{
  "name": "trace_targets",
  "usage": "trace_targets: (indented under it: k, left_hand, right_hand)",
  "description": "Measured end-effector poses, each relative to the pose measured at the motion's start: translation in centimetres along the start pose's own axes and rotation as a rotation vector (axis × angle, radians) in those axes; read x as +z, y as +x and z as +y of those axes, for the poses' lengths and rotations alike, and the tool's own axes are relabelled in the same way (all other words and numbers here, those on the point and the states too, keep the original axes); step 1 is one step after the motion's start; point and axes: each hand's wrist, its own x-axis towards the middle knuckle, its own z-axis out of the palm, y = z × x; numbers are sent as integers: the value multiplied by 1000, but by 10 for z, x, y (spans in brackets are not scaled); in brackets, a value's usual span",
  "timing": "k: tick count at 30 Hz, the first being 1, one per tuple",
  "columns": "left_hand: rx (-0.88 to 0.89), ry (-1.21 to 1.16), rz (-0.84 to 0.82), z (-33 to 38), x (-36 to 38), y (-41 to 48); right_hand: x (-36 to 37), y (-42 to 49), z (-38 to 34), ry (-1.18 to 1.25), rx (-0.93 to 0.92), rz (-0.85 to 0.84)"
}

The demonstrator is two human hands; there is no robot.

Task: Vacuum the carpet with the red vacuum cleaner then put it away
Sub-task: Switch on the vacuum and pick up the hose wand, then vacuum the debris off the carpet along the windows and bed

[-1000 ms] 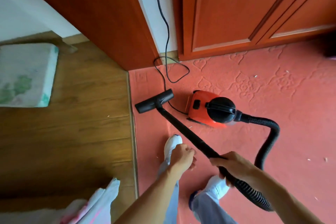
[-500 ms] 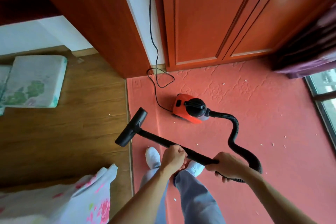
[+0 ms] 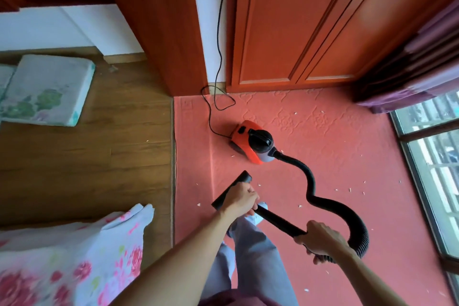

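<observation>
Head camera: left hand (image 3: 239, 200) is curled round the black wand (image 3: 278, 222) just behind the floor nozzle (image 3: 229, 191); right hand (image 3: 320, 241) is wrapped round the wand's rear end, where the ribbed hose (image 3: 310, 181) joins. The red vacuum cleaner (image 3: 244, 140) stands on the red carpet (image 3: 347, 156) ahead, near the wardrobe doors (image 3: 285, 32), with its cord (image 3: 218, 57) running up the wall. White scraps (image 3: 300, 205) lie scattered on the carpet.

carpet (image 3: 347, 156): matt red pile, embossed pattern | vacuum cleaner (image 3: 250, 141): glossy red and black plastic | hose (image 3: 310, 181): ribbed matt black | floor (image 3: 99, 144): smooth wood planks | wardrobe doors (image 3: 298, 20): satin wood
</observation>
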Motion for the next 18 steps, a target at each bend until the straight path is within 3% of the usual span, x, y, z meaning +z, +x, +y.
trace_targets:
  k: [8,14,18]
  left_hand:
    - [-95,-10,-72,-28,5,-30]
    - [-43,17,-96,-15,28,-42]
    - [-31,41,-43,4,39,-47]
  right_hand:
    - [9,-16,22,378,52,-40]
    - [11,-49,4,806,-36,-16]
    - [1,-62,3,878,-129,-23]
